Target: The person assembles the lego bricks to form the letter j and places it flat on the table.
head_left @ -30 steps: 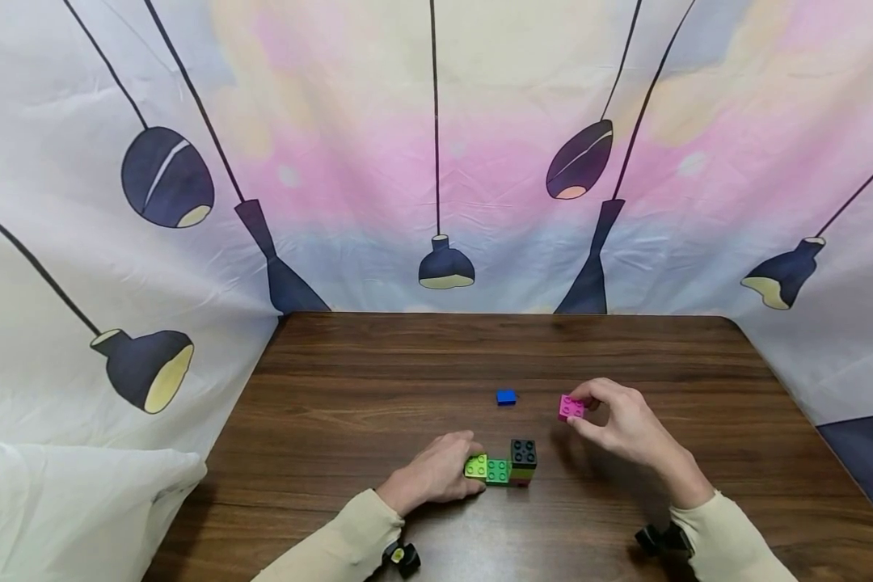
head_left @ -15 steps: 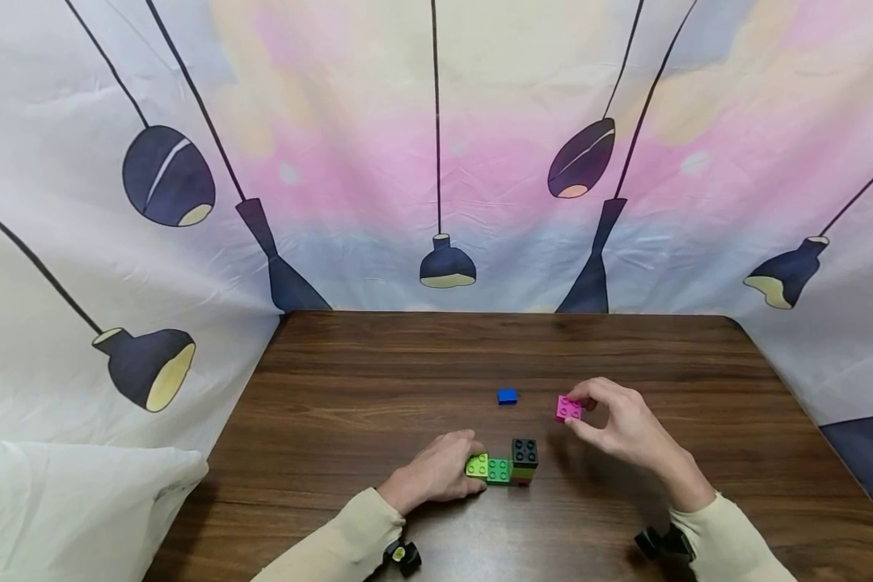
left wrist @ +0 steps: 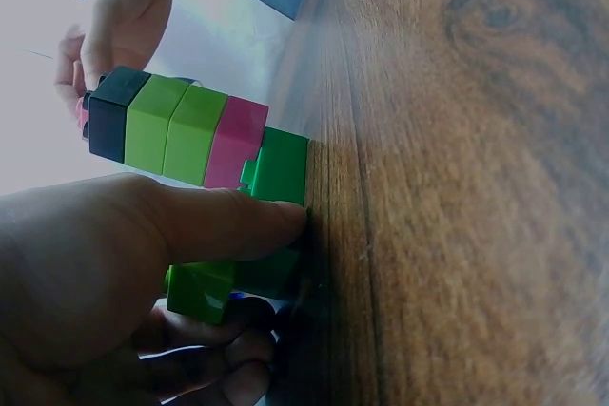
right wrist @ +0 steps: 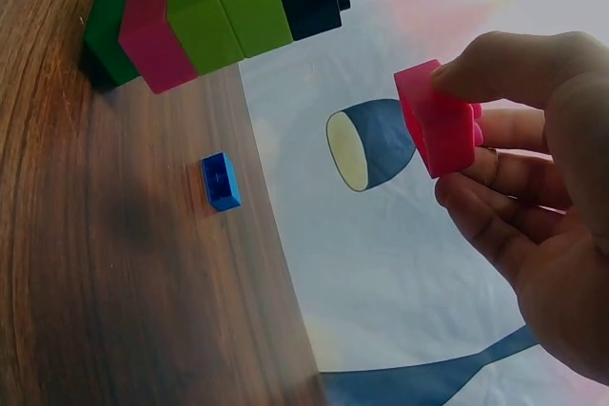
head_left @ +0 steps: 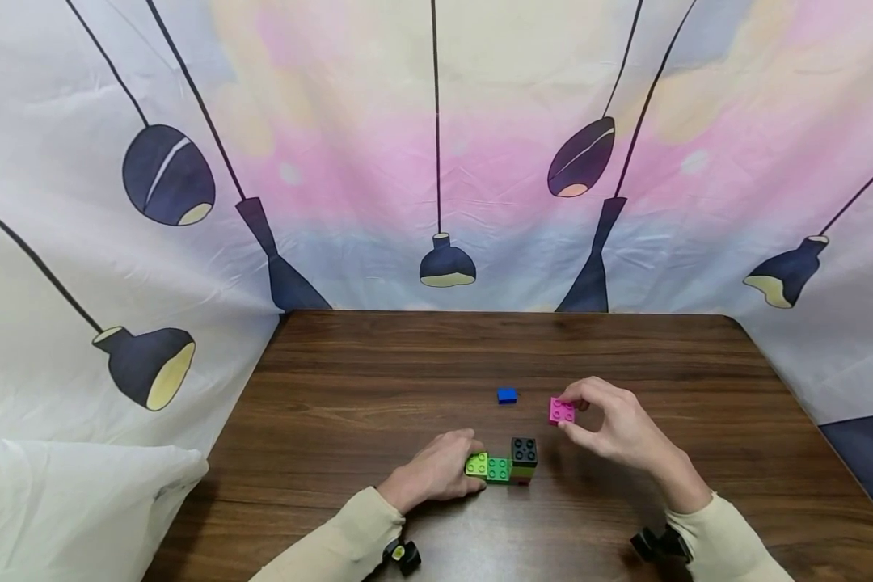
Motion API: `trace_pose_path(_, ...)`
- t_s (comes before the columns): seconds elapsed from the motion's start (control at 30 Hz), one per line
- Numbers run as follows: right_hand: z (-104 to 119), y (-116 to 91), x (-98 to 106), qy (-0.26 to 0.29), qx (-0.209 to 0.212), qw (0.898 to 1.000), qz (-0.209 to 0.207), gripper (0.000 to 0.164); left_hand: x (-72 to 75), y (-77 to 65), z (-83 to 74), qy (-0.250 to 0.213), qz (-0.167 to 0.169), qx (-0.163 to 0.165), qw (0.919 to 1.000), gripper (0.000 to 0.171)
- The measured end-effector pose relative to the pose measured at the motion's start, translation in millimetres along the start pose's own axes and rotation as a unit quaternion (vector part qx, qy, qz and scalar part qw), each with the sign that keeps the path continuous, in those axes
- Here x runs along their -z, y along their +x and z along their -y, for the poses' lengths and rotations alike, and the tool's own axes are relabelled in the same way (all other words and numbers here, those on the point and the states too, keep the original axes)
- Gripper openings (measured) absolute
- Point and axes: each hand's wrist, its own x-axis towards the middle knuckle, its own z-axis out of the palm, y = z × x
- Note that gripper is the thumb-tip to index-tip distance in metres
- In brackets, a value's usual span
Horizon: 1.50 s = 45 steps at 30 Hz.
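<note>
My left hand (head_left: 436, 470) grips the left end of a built block assembly on the table. A green brick (left wrist: 283, 170) forms its base, with a lime brick (head_left: 476, 465) on the left end. At the right end rises a stack: a dark pink brick (left wrist: 237, 142) at the bottom, two lime bricks, and a black brick (head_left: 524, 451) on top. Off to the right, my right hand (head_left: 621, 424) pinches a loose pink brick (head_left: 562, 411) between thumb and fingers, raised above the table, studs visible in the head view.
A small blue brick (head_left: 507, 396) lies alone beyond the assembly; its hollow underside shows in the right wrist view. The brown wooden table (head_left: 378, 347) ends at a cloth backdrop (head_left: 364, 162) printed with lamps. White cloth (head_left: 80, 509) hangs at the left.
The right hand and its pink brick have moved slightly left, closer to the assembly. The left hand, the assembly and the blue brick stay in place.
</note>
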Motion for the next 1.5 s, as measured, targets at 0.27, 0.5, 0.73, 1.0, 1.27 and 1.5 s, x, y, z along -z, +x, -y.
trace_pose_path(0.27, 4, 3, -2, 0.007, 0.020, 1.000, -0.013, 0.034, -1.2, 0.8, 0.2, -0.006, 0.002, 0.002, 1.0000, 0.041)
trace_pose_path(0.5, 8, 6, -3, 0.023, 0.021, 0.999, -0.006, 0.033, -1.2, 1.0, 0.6, -0.004, 0.005, 0.005, 1.0000, 0.043)
trace_pose_path(0.73, 11, 8, -5, 0.029, 0.041, 0.999, -0.008, 0.034, -1.2, 0.9, 0.0, 0.001, 0.005, 0.008, 1.0000, 0.045)
trace_pose_path(1.0, 14, 11, -6, 0.044, 0.071, 0.996, -0.023, 0.032, -0.5, 0.2, 0.8, -0.006, 0.008, 0.013, 0.9999, 0.045)
trace_pose_path(1.27, 18, 13, -8, 0.059, 0.083, 0.994, -0.033, 0.026, -0.3, 0.4, 0.7, 0.002, 0.008, 0.010, 0.9999, 0.045)
trace_pose_path(1.5, 23, 14, -8, 0.070, 0.070, 0.995, -0.018, 0.028, -0.1, -0.3, 1.4, 0.005, 0.006, 0.002, 1.0000, 0.047)
